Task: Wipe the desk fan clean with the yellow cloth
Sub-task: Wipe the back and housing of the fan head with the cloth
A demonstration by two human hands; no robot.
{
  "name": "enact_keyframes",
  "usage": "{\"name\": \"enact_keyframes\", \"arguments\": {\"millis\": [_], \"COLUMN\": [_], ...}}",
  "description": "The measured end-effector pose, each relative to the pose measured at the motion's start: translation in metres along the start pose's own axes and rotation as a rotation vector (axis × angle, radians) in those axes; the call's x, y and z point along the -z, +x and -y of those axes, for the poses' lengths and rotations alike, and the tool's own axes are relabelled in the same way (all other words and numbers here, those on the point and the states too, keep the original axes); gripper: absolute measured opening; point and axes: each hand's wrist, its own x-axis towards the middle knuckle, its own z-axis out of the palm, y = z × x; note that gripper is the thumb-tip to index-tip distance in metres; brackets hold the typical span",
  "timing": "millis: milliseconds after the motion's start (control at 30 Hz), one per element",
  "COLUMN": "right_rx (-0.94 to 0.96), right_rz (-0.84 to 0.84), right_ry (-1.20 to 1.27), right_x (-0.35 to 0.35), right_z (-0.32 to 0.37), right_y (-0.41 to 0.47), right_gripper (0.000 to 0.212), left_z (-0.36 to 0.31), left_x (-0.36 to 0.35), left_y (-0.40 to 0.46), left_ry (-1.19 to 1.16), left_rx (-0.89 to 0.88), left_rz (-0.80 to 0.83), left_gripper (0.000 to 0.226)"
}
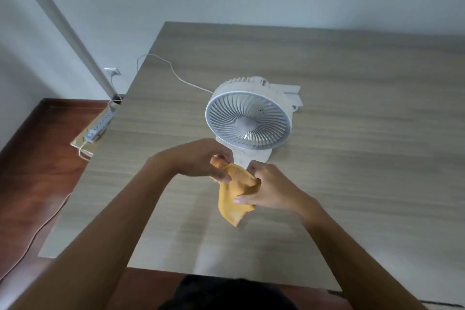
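A white desk fan (247, 121) stands on the wooden desk (352, 158), its round grille tilted up toward me. Both hands hold the yellow cloth (232, 199) in the air just in front of the fan's base. My left hand (198, 161) pinches the cloth's upper corner. My right hand (266, 187) grips the bunched middle, and the rest of the cloth hangs down below it. Neither hand touches the fan.
The fan's white cord (173, 70) runs off the desk's left edge toward a power strip (100, 124) on the dark red floor. A white pole (63, 27) leans against the wall at left. The desk's near edge lies close to my body.
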Motion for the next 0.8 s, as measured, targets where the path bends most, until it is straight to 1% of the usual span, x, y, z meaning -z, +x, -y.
{"name": "enact_keyframes", "arguments": {"millis": [133,233,300,400,467,533,600,667,733,767,800], "right_rx": [0.098,0.116,0.103,0.08,0.044,-0.008,-0.076,-0.17,-0.274,-0.302,-0.327], "right_rz": [0.033,0.096,0.054,-0.105,-0.204,-0.305,-0.449,-0.659,-0.92,-1.025,-1.112], "right_ry": [0.156,0.435,0.623,0.815,0.914,0.941,0.915,0.791,0.685,0.644,0.58], "right_x": [0.038,0.06,0.068,0.075,0.079,0.083,0.084,0.081,0.074,0.071,0.067], "right_z": [0.019,0.03,0.036,0.044,0.049,0.056,0.06,0.061,0.06,0.059,0.056], "right_y": [-0.007,-0.013,-0.016,-0.016,-0.018,-0.024,-0.033,-0.041,-0.048,-0.049,-0.047], "right_gripper": [0.038,0.025,0.022,0.037,0.039,0.031,0.021,0.017,0.01,0.004,0.009], "left_z": [-0.02,-0.026,-0.029,-0.031,-0.029,-0.021,-0.006,0.012,0.033,0.043,0.053], "left_x": [0.037,0.055,0.065,0.078,0.086,0.096,0.106,0.112,0.11,0.107,0.104], "left_y": [-0.011,-0.011,-0.005,0.007,0.016,0.024,0.034,0.046,0.059,0.065,0.071], "left_ry": [-0.205,-0.383,-0.403,-0.417,-0.395,-0.379,-0.362,-0.293,-0.239,-0.236,-0.243], "left_rx": [-0.021,-0.042,-0.074,-0.115,-0.144,-0.196,-0.234,-0.235,-0.216,-0.202,-0.183], "left_rz": [-0.046,-0.114,-0.168,-0.247,-0.321,-0.418,-0.544,-0.619,-0.607,-0.579,-0.545], "left_gripper": [0.013,0.01,0.015,0.015,0.031,0.05,0.065,0.082,0.1,0.106,0.111]}}
